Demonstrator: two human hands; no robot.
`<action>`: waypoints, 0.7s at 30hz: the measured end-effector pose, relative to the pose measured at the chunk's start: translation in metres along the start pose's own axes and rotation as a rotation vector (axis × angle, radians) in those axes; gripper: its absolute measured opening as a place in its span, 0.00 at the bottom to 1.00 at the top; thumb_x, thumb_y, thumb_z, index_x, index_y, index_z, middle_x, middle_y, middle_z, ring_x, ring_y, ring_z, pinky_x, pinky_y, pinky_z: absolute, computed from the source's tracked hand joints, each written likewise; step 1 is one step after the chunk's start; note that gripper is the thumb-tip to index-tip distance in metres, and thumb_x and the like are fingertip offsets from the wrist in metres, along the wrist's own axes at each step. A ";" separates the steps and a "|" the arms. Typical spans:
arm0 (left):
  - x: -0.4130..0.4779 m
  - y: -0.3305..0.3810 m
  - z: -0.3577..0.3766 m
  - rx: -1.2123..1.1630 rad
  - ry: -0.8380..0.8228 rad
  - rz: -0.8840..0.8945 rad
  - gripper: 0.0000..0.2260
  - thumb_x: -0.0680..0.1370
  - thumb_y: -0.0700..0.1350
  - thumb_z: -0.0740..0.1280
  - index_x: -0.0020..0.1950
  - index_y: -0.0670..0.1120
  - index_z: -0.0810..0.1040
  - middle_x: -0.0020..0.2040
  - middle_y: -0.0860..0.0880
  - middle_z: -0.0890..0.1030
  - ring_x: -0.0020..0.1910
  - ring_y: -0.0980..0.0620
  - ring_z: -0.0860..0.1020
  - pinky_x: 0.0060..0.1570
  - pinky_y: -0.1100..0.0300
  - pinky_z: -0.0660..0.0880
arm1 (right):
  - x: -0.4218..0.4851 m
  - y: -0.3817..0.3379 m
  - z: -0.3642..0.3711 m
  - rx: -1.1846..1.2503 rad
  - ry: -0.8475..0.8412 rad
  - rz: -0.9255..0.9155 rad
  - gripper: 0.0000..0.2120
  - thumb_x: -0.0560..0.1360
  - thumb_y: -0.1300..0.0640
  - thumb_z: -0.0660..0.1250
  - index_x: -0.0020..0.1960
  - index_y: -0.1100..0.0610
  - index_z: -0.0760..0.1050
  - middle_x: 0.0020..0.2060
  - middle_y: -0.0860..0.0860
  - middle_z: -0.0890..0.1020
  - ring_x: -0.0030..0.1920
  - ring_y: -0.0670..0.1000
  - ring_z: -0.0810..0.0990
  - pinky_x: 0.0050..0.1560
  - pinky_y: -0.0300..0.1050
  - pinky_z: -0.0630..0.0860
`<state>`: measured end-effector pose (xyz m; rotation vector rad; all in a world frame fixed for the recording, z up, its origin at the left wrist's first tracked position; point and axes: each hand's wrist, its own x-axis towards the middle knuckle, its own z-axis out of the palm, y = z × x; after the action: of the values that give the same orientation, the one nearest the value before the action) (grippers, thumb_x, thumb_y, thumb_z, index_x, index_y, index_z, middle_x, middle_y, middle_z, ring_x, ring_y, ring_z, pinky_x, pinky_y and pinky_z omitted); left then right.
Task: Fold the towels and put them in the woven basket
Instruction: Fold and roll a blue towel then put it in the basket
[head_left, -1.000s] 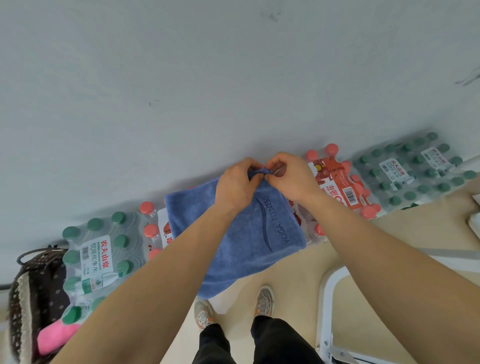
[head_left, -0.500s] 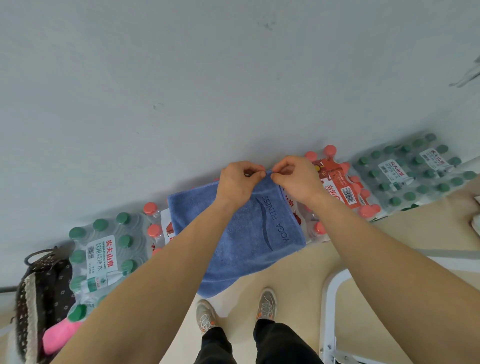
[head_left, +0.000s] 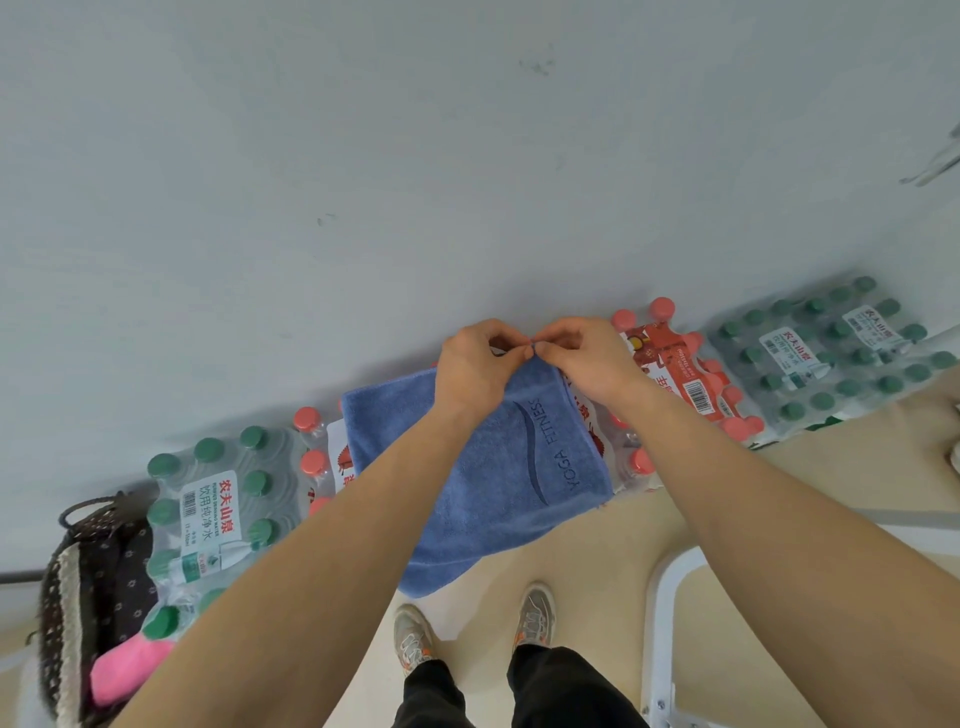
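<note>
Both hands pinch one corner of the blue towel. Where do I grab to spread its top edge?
Pinch the free upper-left corner, coming from the left with the left hand. The blue towel hangs from the corner both hands pinch, its top edge sloping down to that free corner; the right hand can hold.

Blocked ahead by a grey wall (head_left: 467, 156), lined along the foot with shrink-wrapped water-bottle packs (head_left: 218, 509), screened mid-row by a blue towel (head_left: 493, 478). Open below over beige floor (head_left: 613, 551) around shoes (head_left: 413, 636). Hemmed at right by a white metal frame (head_left: 657, 613). Open-topped at far left: woven basket (head_left: 65, 592), just beside the packs, pink towel (head_left: 130, 670) inside.
</note>
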<state>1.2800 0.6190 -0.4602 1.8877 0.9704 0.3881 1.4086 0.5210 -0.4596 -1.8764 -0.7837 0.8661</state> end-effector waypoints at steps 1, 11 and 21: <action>-0.001 0.000 -0.003 0.021 0.000 0.008 0.03 0.75 0.47 0.73 0.46 0.50 0.82 0.40 0.58 0.82 0.39 0.65 0.77 0.41 0.71 0.72 | 0.000 -0.003 0.001 -0.005 -0.002 -0.013 0.04 0.76 0.62 0.70 0.48 0.55 0.81 0.42 0.46 0.83 0.42 0.40 0.80 0.42 0.30 0.74; -0.016 -0.039 -0.097 0.854 -0.166 0.008 0.07 0.73 0.55 0.69 0.42 0.52 0.75 0.44 0.51 0.79 0.45 0.46 0.77 0.39 0.57 0.69 | 0.004 -0.037 0.003 -0.168 0.045 -0.025 0.04 0.82 0.58 0.60 0.52 0.53 0.73 0.45 0.46 0.77 0.45 0.46 0.74 0.40 0.34 0.67; -0.065 -0.064 -0.188 0.667 -0.178 -0.138 0.11 0.71 0.56 0.73 0.45 0.52 0.77 0.48 0.52 0.79 0.48 0.49 0.77 0.49 0.51 0.75 | -0.016 -0.067 -0.006 -0.456 -0.039 -0.119 0.09 0.80 0.62 0.62 0.53 0.51 0.78 0.52 0.52 0.82 0.52 0.52 0.79 0.49 0.41 0.70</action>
<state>1.0925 0.6979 -0.4116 2.3716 1.1923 -0.2194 1.3932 0.5322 -0.3927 -2.1818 -1.1806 0.6889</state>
